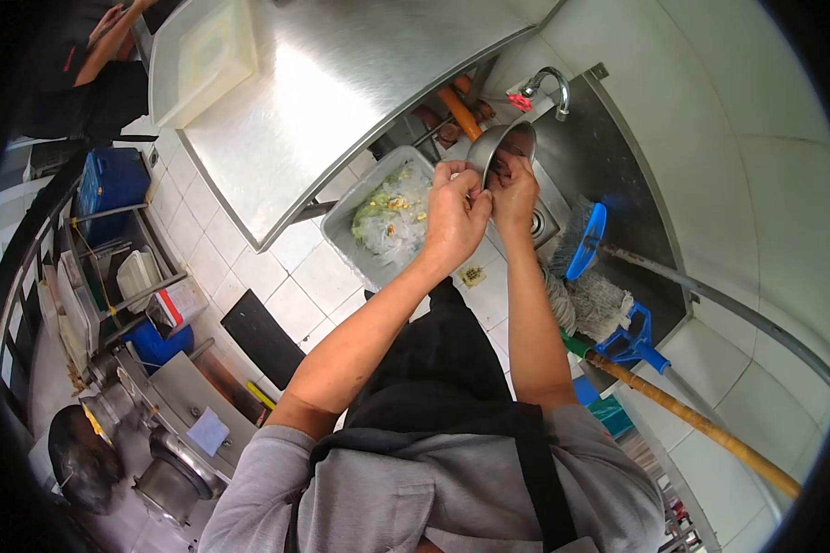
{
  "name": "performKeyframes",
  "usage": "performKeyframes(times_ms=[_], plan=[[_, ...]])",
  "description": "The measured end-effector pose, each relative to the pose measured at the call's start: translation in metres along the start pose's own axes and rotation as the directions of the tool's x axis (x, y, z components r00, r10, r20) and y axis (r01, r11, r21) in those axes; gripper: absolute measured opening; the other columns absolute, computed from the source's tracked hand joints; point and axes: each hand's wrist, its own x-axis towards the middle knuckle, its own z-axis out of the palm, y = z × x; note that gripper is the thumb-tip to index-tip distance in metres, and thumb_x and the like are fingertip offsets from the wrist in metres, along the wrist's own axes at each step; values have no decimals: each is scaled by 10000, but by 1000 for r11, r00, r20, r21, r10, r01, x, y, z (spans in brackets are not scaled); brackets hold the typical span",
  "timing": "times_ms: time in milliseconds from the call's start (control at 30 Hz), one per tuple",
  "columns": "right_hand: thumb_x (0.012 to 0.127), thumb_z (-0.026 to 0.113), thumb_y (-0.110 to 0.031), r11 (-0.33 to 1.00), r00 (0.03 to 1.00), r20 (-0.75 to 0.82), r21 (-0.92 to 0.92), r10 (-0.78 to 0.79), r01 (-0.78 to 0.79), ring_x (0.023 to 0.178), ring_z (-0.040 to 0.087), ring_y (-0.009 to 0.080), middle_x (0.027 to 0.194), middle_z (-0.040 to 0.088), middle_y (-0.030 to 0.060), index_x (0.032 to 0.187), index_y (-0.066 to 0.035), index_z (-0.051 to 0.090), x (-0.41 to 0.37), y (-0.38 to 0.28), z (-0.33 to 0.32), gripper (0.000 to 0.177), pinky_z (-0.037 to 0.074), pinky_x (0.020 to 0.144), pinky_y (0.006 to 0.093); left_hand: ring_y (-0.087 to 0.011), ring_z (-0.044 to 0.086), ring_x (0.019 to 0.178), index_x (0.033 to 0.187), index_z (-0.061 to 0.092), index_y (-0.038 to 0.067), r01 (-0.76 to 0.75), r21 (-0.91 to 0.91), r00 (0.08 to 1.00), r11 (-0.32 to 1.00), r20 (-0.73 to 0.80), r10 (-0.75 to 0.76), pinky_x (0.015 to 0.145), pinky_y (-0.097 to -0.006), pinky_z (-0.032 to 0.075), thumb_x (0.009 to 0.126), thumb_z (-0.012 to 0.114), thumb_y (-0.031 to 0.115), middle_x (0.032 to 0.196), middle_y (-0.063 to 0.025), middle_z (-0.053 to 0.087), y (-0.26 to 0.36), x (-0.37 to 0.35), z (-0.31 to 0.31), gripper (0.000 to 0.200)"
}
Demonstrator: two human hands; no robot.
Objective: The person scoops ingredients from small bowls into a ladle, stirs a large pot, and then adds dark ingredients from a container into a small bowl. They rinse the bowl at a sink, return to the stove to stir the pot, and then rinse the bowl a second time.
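Observation:
Both my hands hold a shiny metal bowl (491, 147), tilted on its side, over the near part of the sink. My left hand (456, 210) has its fingers closed on the bowl's left rim. On the right, my right hand (515, 195) grips the same bowl, with some fingers inside it. The two hands are close together at the rim. Just beyond the bowl is a curved tap (553, 76) with a red handle (519, 101). Left of my hands a grey bin (343, 221) holds a clear plastic bag and yellow-green scraps (387, 205).
A steel table (314, 101) bears a translucent tub (203, 64). At the right, mops (599, 300) and a blue brush (588, 241) lean by the sink. Pots (171, 484) and a blue container (111, 194) are at the left. Another person's arm (111, 41) shows at the top left.

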Motion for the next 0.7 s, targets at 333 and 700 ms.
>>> performKeyframes(times_ms=[333,700], plan=[[741,702,3,996,997,-62,80,36,-31,837,689,294,1011,662,159,1083,19,691,1,-3,2,342,545,757,353,-217,626,826,766,525,-33,-29,39,1000,999,13,29,566,-283,559,838,652,-41,1173,-203,507,14,3,-1,146],[747,710,2,990,994,-79,127,70,-59,808,685,253,1004,664,140,1085,13,696,-2,5,4,339,544,728,330,-257,622,819,781,550,-40,-64,78,998,995,8,63,573,-320,540,819,663,-11,1136,-214,536,28,1,-2,122]])
